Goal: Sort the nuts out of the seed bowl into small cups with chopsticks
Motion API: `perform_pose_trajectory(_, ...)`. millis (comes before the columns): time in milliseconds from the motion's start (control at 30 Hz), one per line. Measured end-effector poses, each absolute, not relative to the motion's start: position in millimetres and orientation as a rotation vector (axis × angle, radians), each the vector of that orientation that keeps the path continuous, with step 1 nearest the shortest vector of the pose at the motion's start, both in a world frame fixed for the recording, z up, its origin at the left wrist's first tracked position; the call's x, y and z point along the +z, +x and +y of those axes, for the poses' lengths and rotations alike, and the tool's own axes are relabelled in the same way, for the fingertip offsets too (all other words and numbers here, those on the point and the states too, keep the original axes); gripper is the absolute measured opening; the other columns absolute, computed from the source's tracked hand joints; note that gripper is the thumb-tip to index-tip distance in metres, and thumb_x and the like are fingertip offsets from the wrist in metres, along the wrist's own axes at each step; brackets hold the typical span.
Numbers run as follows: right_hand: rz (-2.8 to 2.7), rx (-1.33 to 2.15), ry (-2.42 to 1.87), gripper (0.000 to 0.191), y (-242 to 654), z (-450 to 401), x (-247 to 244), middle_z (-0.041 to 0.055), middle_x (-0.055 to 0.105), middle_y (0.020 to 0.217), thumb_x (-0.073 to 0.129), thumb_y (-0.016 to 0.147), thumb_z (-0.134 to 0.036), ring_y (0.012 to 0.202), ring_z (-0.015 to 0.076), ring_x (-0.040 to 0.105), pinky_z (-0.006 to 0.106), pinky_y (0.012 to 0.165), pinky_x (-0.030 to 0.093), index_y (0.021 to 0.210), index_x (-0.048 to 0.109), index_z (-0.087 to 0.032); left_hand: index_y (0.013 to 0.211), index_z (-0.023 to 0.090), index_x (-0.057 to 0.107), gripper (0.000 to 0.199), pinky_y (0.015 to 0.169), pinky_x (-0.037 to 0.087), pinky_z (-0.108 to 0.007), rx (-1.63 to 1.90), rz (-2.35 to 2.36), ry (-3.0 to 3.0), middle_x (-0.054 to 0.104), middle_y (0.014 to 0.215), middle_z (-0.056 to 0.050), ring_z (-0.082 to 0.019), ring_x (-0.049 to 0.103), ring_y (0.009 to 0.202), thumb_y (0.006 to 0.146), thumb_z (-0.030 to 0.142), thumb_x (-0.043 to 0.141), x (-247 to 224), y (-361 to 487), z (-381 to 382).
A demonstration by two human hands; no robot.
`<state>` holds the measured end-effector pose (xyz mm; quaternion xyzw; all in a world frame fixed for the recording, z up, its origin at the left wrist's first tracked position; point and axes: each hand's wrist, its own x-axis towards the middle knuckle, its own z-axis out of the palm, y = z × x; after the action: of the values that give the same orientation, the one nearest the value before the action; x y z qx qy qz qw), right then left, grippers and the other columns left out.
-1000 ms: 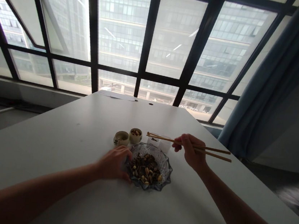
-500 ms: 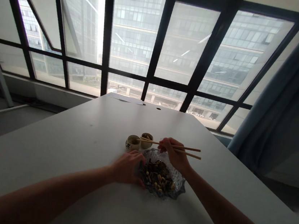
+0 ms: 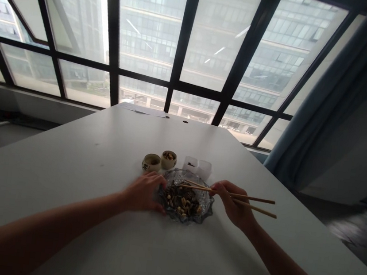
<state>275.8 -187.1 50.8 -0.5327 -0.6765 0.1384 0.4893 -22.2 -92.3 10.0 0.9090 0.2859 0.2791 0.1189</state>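
My right hand (image 3: 234,201) is closed around a pair of wooden chopsticks (image 3: 259,199), whose tips reach over the glass bowl. The scalloped glass bowl (image 3: 207,212) holds a mix of dark seeds and pale nuts (image 3: 184,202). At its left side, my left hand (image 3: 146,191) grips the rim, with the thumb at the near edge. Behind the bowl stand two small ceramic cups: one (image 3: 151,163) with a dark character on its side, the other (image 3: 169,159) with nuts inside. I cannot see anything pinched between the chopstick tips.
A white two-part container (image 3: 203,169) with a few dark pieces in its left section sits behind the bowl. Papers (image 3: 143,109) lie at the far end of the white table (image 3: 97,243). A blue curtain (image 3: 315,95) hangs on the right, by the windows.
The chopstick tips have come from above the small cups back over the glass bowl. The view has shifted rightward and down, and the white container now shows.
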Motion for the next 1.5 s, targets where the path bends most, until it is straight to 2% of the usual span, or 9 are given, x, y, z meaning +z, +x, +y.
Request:
perform_pose_trajectory(133, -1.636, 0.446, -1.153, 0.043, 274.6, -193.9, 58.5, 0.0084, 0.072, 0.073, 0.059, 0.094, -0.056, 0.069, 0.0226, 0.069, 0.036, 0.067, 0.057, 0.074, 0.072, -0.020, 0.093, 0.021, 0.061, 0.066, 0.091, 0.052, -0.043, 0.808, 0.839, 2.656, 0.069, 0.102, -0.009, -0.031, 0.065, 0.100, 0.051, 0.064, 0.089, 11.7, -22.5, -93.4)
perform_pose_trajectory(333, -1.507, 0.706, -1.071, 0.058, 272.2, -198.7, 68.1, 0.0071, 0.069, 0.066, 0.058, 0.090, -0.066, 0.044, 0.0140, 0.059, 0.029, 0.046, 0.050, 0.057, 0.063, -0.018, 0.092, 0.020, 0.060, 0.066, 0.090, 0.053, -0.044, 0.785, 0.873, 2.643, 0.068, 0.103, -0.010, -0.032, 0.064, 0.101, 0.051, 0.063, 0.089, 13.2, -22.3, -94.2)
perform_pose_trajectory(467, -1.597, 0.641, -1.166, 0.059, 267.3, -197.4, 65.4, 0.0054, 0.067, 0.058, 0.052, 0.093, -0.066, 0.049, 0.0161, 0.062, 0.029, 0.050, 0.050, 0.063, 0.066, -0.018, 0.093, 0.021, 0.061, 0.064, 0.090, 0.053, -0.043, 0.799, 0.865, 2.649, 0.067, 0.101, -0.008, -0.030, 0.065, 0.099, 0.052, 0.062, 0.089, 12.5, -22.4, -94.3)
perform_pose_trajectory(600, -1.713, 0.411, -1.211, 0.055, 267.3, -195.8, 66.0, 0.0060, 0.069, 0.061, 0.052, 0.095, -0.064, 0.061, 0.0188, 0.066, 0.031, 0.061, 0.052, 0.067, 0.069, -0.019, 0.094, 0.021, 0.061, 0.064, 0.088, 0.053, -0.041, 0.795, 0.873, 2.640, 0.067, 0.101, -0.008, -0.030, 0.065, 0.098, 0.052, 0.061, 0.089, 12.2, -23.2, -94.2)
perform_pose_trajectory(733, -1.474, 0.420, -1.180, 0.059, 281.2, -193.9, 74.3, 0.0047, 0.064, 0.052, 0.052, 0.093, -0.066, 0.048, 0.0158, 0.060, 0.029, 0.052, 0.050, 0.060, 0.065, -0.019, 0.093, 0.021, 0.061, 0.065, 0.089, 0.053, -0.041, 0.792, 0.878, 2.630, 0.067, 0.102, -0.007, -0.029, 0.064, 0.099, 0.051, 0.061, 0.089, 12.2, -23.3, -94.3)
perform_pose_trajectory(933, -1.428, 0.404, -1.291, 0.065, 289.6, -199.5, 89.9, 0.0030, 0.054, 0.042, 0.053, 0.090, -0.070, 0.038, 0.0126, 0.050, 0.025, 0.037, 0.035, 0.050, 0.058, -0.019, 0.093, 0.021, 0.061, 0.063, 0.091, 0.052, -0.041, 0.797, 0.879, 2.626, 0.067, 0.105, -0.009, -0.030, 0.064, 0.101, 0.052, 0.060, 0.089, 14.9, -22.0, -96.5)
perform_pose_trajectory(1133, -1.693, 0.450, -1.283, 0.064, 257.7, -206.1, 84.0, 0.0016, 0.057, 0.045, 0.045, 0.094, -0.070, 0.042, 0.0128, 0.054, 0.023, 0.041, 0.040, 0.061, 0.062, -0.018, 0.094, 0.021, 0.062, 0.064, 0.092, 0.051, -0.040, 0.775, 0.853, 2.638, 0.068, 0.104, -0.008, -0.030, 0.064, 0.101, 0.051, 0.061, 0.089, 16.1, -21.8, -96.6)
perform_pose_trajectory(1300, -1.656, 0.416, -1.193, 0.060, 248.1, -203.9, 79.3, 0.0049, 0.065, 0.054, 0.050, 0.093, -0.068, 0.051, 0.0152, 0.061, 0.026, 0.050, 0.047, 0.064, 0.065, -0.018, 0.094, 0.021, 0.061, 0.064, 0.091, 0.051, -0.039, 0.748, 0.869, 2.630, 0.068, 0.105, -0.008, -0.030, 0.065, 0.102, 0.052, 0.062, 0.088, 15.2, -22.3, -95.9)
perform_pose_trajectory(1500, -1.419, 0.668, -1.240, 0.062, 250.5, -202.0, 73.1, 0.0008, 0.055, 0.039, 0.054, 0.087, -0.074, 0.035, 0.0126, 0.051, 0.024, 0.040, 0.041, 0.059, 0.061, -0.019, 0.095, 0.022, 0.061, 0.066, 0.091, 0.051, -0.039, 0.754, 0.870, 2.638, 0.068, 0.104, -0.007, -0.030, 0.065, 0.101, 0.052, 0.066, 0.086, 14.0, -21.9, -95.6)
